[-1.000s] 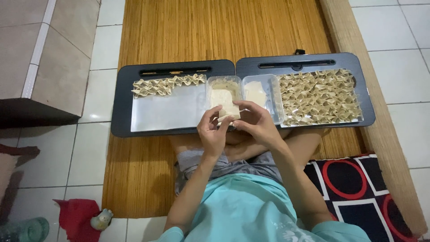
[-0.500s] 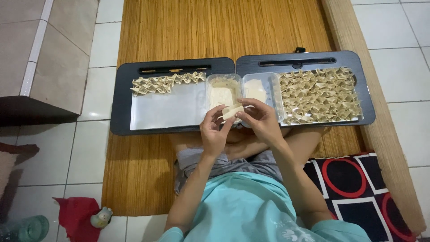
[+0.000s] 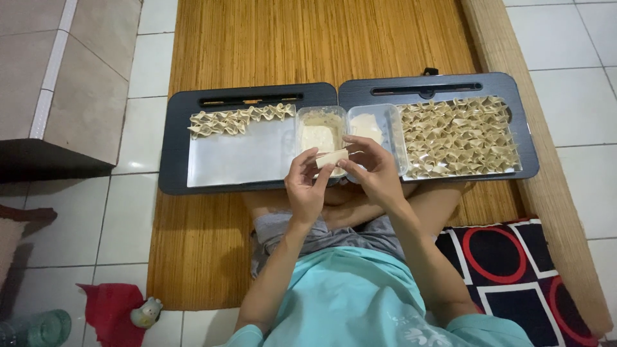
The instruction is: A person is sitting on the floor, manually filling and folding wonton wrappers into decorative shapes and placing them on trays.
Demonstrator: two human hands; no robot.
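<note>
Both hands are up in front of the person, pinching one small dumpling wrapper (image 3: 331,158) between them. The left hand (image 3: 306,186) grips its left end with curled fingers, and the right hand (image 3: 375,169) grips its right end the same way. The wrapper is pale and folded — it hangs in the air just over the near edge of a clear plastic tub (image 3: 320,134).

That tub holds a pale filling. Right beside it is a second clear tub (image 3: 375,128) with a stack of flat wrappers in it. Both tubs sit where two dark lap trays meet. The left tray (image 3: 177,148) has a short row of folded dumplings (image 3: 239,119) along its far side, on a white sheet. The right tray (image 3: 524,138) is packed full of folded dumplings (image 3: 457,136).

The trays rest on a woven straw mat (image 3: 308,45) on a tiled floor. The person sits cross-legged — wearing a light blue-green shirt. A red cloth (image 3: 109,308) and a little toy figure (image 3: 146,313) lie near the mat's corner.
</note>
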